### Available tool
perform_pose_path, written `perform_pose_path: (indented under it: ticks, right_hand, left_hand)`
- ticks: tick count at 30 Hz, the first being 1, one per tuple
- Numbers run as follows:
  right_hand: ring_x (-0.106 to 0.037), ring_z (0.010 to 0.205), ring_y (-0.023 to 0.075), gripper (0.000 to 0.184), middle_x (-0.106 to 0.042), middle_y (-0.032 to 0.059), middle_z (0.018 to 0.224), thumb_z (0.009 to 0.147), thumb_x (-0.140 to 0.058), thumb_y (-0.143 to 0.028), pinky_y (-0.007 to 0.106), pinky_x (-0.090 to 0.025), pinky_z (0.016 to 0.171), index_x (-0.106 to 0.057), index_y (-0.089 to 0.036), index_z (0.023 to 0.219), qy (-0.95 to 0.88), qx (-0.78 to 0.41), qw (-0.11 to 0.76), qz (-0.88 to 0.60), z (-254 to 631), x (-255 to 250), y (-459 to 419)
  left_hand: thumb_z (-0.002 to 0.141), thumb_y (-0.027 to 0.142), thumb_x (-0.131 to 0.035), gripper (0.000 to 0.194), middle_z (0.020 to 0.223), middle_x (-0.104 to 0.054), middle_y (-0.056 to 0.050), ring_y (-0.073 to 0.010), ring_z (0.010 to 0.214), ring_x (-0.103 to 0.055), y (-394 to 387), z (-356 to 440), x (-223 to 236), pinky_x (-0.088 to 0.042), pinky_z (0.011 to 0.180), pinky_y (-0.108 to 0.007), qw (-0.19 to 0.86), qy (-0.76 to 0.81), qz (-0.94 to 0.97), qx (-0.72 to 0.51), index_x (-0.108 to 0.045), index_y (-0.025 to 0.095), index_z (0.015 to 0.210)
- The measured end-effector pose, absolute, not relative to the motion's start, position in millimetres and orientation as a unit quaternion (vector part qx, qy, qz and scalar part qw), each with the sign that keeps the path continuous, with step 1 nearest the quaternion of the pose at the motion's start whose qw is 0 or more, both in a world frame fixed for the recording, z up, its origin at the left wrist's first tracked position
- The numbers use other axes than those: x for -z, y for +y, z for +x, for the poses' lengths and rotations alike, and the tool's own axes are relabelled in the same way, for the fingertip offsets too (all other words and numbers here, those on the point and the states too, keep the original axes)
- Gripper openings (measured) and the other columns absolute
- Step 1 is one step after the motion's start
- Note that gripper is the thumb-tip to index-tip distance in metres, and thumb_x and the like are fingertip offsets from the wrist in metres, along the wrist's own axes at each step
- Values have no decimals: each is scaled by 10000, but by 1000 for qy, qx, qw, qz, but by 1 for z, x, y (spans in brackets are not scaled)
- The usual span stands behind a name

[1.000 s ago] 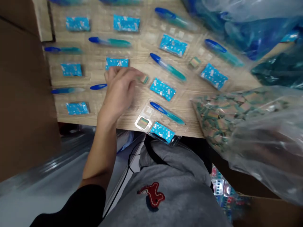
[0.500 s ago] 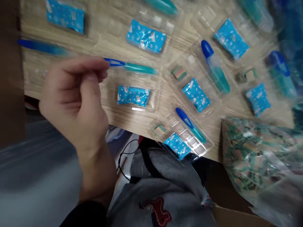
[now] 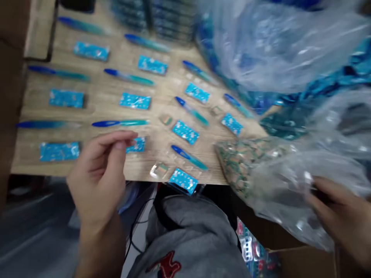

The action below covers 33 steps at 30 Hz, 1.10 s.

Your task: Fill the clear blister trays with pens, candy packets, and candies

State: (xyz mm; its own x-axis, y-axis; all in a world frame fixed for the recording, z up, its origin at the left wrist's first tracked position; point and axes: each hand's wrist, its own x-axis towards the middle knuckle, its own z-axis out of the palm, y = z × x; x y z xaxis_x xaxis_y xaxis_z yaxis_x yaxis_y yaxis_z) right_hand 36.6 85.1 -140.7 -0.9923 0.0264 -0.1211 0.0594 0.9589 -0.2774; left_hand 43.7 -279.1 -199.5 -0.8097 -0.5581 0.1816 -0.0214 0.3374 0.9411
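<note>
My left hand (image 3: 106,166) hovers over the table's front part, thumb and forefinger pinched together. Whatever is between its fingertips, if anything, I cannot make out. It partly covers a small blue packet with white specks (image 3: 140,144). Just beyond it lies a blue and teal pen-shaped item (image 3: 121,123). On the right, my right hand (image 3: 337,208) grips the loose edge of a clear plastic bag (image 3: 278,193). Many small striped pieces (image 3: 246,156) fill that bag. A clear tray at the table edge holds a striped block (image 3: 161,169), a speckled packet (image 3: 183,180) and a pen-shaped item (image 3: 189,157).
Several more clear trays with blue packets (image 3: 66,98) and pen-shaped items (image 3: 59,73) cover the wooden table (image 3: 139,168). Large plastic bags (image 3: 269,50) crowd the back right. Below right are an open cardboard box (image 3: 304,262) and colourful packages (image 3: 252,247).
The view has swung right and back, showing more of the table. My right hand has come into view, holding the bag's edge. My left hand keeps its pinch, now near a front packet.
</note>
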Motion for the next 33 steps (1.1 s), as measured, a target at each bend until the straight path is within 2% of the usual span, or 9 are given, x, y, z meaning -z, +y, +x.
perform_pose_path:
  ticks: [2, 4, 7, 12, 16, 20, 23, 27, 33]
  right_hand:
    - [-682, 641, 202, 441, -725, 121, 799, 827, -644, -659, 316, -507, 524, -727, -229, 873, 967, 237, 59, 68, 40, 136, 82]
    - [-645, 564, 157, 269, -718, 76, 758, 838, -714, -455, 269, -487, 478, -718, -206, 940, 927, 361, 58, 81, 45, 133, 78]
    - [-580, 516, 91, 201, -703, 17, 754, 811, -734, -313, 206, -472, 462, -688, -178, 953, 858, 505, 44, 88, 51, 136, 76]
    - [-675, 676, 94, 179, -712, -8, 816, 836, -720, -239, 186, -556, 610, -654, -170, 988, 735, 672, 46, 73, 64, 142, 81]
    - [-694, 829, 95, 189, -722, -3, 981, 877, -664, -129, 175, -561, 723, -656, -191, 1056, 759, 650, -37, -8, 73, 146, 87]
    - [-679, 997, 122, 285, -703, 11, 1073, 880, -614, -44, 206, -549, 854, -610, -204, 1116, 821, 557, -113, -61, 76, 152, 90]
    - [-680, 946, 129, 238, -687, 15, 1057, 917, -605, -106, 216, -554, 792, -591, -218, 1127, 825, 551, -115, -50, 77, 155, 90]
    - [-644, 775, 92, 196, -671, -1, 939, 921, -661, -197, 177, -532, 664, -604, -199, 1108, 765, 640, -74, -29, 75, 155, 90]
    - [-577, 661, 68, 169, -648, -11, 832, 879, -696, -174, 156, -497, 571, -659, -175, 1044, 702, 705, -95, 10, 72, 149, 87]
  left_hand:
    - [895, 112, -619, 187, 950, -754, 37, -85, 878, -692, -252, 45, 186, -531, 829, -194, 199, -794, 151, 554, -733, 215, 1002]
    - [903, 147, -628, 198, 1010, -748, 55, -80, 949, -689, -222, 45, 172, -520, 884, -165, 155, -814, 76, 555, -722, 242, 1049]
    - [920, 153, -617, 222, 1082, -719, 95, -40, 1032, -656, -174, 39, 154, -460, 963, -91, 109, -826, -132, 538, -701, 279, 1083]
    - [980, 196, -551, 166, 1120, -704, 32, -70, 1074, -649, -106, 21, 136, -484, 982, -141, 56, -814, -348, 462, -645, 219, 1114]
    - [961, 236, -591, 179, 1082, -685, -8, -116, 1011, -660, -81, 17, 136, -536, 915, -208, 2, -826, -370, 426, -611, 206, 1136]
    - [952, 205, -599, 168, 1001, -666, 3, -101, 935, -646, -73, 21, 138, -534, 855, -187, 10, -824, -373, 425, -589, 200, 1120]
    - [947, 158, -577, 105, 943, -664, 25, -80, 894, -642, -71, 22, 137, -525, 829, -162, 4, -826, -369, 427, -596, 206, 1039]
    - [916, 161, -611, 98, 883, -685, 54, -63, 808, -664, -74, 18, 133, -535, 724, -125, -59, -820, -279, 497, -631, 237, 975]
    - [842, 180, -684, 84, 792, -718, 50, -83, 676, -688, -78, 9, 127, -547, 595, -140, -135, -766, -202, 595, -679, 242, 898]
